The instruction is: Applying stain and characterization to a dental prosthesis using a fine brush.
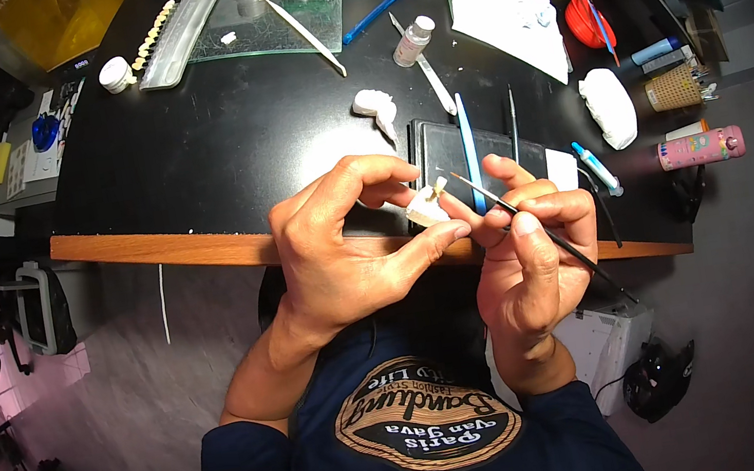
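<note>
My left hand [340, 251] is closed, thumb and fingers pinching a small off-white plaster dental model [426, 208] with a yellowish tooth on its top. My right hand [543, 254] grips a thin dark brush [480, 189] like a pen. Its fine tip points up and left, close to the tooth; whether they touch I cannot tell. A right-hand finger reaches across to the model. Beyond the hands lies a dark flat case [437, 142], with a light blue-handled tool [467, 137] across it.
A glass slab [285, 28] carries a white tool [301, 33]. Nearby are a blue toothbrush [385, 7], a small bottle [414, 42], a crumpled white tissue [376, 109], white paper [510, 17], a shade-tab holder [182, 34] and a red round container [588, 22]. The table's wooden edge [163, 254] runs in front.
</note>
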Demonstrator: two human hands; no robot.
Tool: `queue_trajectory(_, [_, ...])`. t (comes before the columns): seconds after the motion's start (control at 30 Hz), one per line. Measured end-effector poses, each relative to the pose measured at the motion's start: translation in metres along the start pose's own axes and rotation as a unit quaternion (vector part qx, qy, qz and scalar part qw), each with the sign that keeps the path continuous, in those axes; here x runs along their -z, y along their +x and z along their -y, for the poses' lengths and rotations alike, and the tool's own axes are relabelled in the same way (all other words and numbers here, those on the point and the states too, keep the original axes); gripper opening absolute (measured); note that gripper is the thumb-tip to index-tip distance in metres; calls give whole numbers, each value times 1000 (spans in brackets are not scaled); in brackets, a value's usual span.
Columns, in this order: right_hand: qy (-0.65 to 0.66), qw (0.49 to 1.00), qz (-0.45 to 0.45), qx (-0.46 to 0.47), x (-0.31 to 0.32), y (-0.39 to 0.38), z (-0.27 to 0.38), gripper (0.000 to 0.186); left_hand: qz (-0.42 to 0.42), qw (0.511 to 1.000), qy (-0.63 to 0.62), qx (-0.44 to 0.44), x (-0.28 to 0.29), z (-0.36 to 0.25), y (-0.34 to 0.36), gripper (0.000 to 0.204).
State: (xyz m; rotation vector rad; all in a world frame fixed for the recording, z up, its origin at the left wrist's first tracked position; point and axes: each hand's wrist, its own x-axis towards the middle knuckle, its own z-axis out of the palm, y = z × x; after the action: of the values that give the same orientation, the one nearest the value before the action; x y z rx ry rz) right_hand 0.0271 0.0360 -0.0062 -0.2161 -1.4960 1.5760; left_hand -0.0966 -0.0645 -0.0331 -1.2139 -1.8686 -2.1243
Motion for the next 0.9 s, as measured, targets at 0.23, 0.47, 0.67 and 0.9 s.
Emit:
queue_trajectory(0.23, [51,998,13,-24,2,2,-3,7,17,1000,20,-4,4,-1,-2,52])
queue_trajectory(0.47, [83,995,14,-60,4,3,-4,5,21,1000,10,-1,5,1,-3,52])
queue_trajectory(0.67, [80,994,18,-74,7,3,-3,5,23,1000,6,-5,5,0,-3,53])
queue_trajectory(0.9, [56,995,5,-83,6,4,-1,5,25,1000,12,-2,5,0,-3,53])
